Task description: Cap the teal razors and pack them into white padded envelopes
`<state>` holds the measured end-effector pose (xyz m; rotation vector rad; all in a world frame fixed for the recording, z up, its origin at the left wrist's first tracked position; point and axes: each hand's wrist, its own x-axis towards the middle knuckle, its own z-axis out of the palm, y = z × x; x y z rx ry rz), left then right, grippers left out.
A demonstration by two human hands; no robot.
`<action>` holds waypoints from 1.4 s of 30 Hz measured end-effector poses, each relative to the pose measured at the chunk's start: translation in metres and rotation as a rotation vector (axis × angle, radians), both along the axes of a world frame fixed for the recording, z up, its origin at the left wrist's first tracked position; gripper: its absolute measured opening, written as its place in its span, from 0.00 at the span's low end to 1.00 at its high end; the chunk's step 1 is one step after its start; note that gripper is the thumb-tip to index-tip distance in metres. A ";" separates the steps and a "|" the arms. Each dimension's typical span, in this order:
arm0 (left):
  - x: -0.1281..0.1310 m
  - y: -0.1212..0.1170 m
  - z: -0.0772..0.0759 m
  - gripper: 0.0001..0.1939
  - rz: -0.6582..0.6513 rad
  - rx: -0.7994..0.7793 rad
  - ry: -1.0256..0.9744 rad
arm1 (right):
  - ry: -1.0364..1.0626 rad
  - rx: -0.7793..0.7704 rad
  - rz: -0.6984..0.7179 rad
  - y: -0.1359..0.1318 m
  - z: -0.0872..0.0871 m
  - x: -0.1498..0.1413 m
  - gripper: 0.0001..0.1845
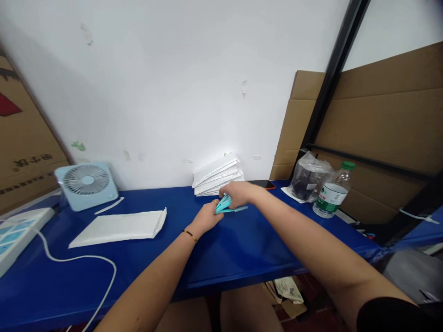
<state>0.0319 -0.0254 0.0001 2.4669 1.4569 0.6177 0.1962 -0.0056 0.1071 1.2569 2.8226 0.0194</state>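
Both my hands meet over the blue table, just in front of a stack of white envelopes [218, 174] leaning on the wall. Between them is a small bunch of thin turquoise strips [224, 204], whose exact kind I cannot make out. My left hand [208, 216] is closed around the near left end of the bunch. From above, my right hand [241, 192] pinches it with bent fingers, partly hiding the strips. One strip sticks out to the right under that hand. A single white envelope [119, 227] lies flat to the left, with a narrow white strip [109, 206] behind it.
A light blue fan [87, 180] stands at the back left, near a white tray with blue patches [17, 235] and a white cable [112, 267]. Behind my right hand lies a phone [265, 184]. Further right are a bagged dark cup [306, 177] and a bottle [332, 196].
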 end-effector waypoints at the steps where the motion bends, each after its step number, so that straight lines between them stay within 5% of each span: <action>1: 0.004 -0.001 0.001 0.08 -0.004 -0.004 -0.111 | 0.037 -0.020 -0.001 -0.003 0.014 0.003 0.28; 4: 0.020 -0.006 0.007 0.10 0.029 -0.021 -0.432 | 0.295 -0.095 0.087 -0.016 0.049 0.008 0.29; 7: 0.038 -0.013 0.010 0.11 0.070 -0.113 -0.639 | 0.473 0.045 0.082 -0.032 0.056 -0.001 0.29; 12: 0.054 -0.022 0.003 0.10 0.019 -0.166 -0.863 | 0.379 0.132 -0.095 -0.041 0.019 -0.026 0.35; 18: 0.054 -0.023 -0.013 0.12 0.019 -0.145 -0.846 | 0.410 0.089 -0.040 -0.041 -0.004 -0.030 0.32; 21: 0.048 -0.023 -0.010 0.12 0.062 -0.034 -0.685 | 0.397 0.063 -0.009 -0.044 0.002 -0.018 0.30; 25: 0.030 -0.028 0.011 0.13 0.058 0.218 0.062 | 0.242 0.038 -0.018 -0.045 0.007 0.005 0.31; 28: 0.021 -0.038 0.028 0.11 -0.030 0.297 0.252 | 0.044 -0.325 -0.111 -0.043 -0.007 0.016 0.31; 32: 0.020 -0.053 0.039 0.11 -0.177 0.458 0.475 | 0.264 -0.941 -0.130 -0.049 -0.039 0.020 0.22; 34: 0.022 -0.058 0.040 0.10 -0.149 0.466 0.531 | 0.280 -0.812 -0.132 -0.056 -0.050 0.020 0.18; 39: 0.020 -0.057 0.045 0.12 0.088 0.265 0.504 | 0.041 0.198 -0.135 -0.075 -0.050 0.017 0.13; 42: 0.016 -0.055 0.050 0.12 0.021 0.271 0.519 | 0.081 0.214 -0.193 -0.079 -0.044 0.017 0.13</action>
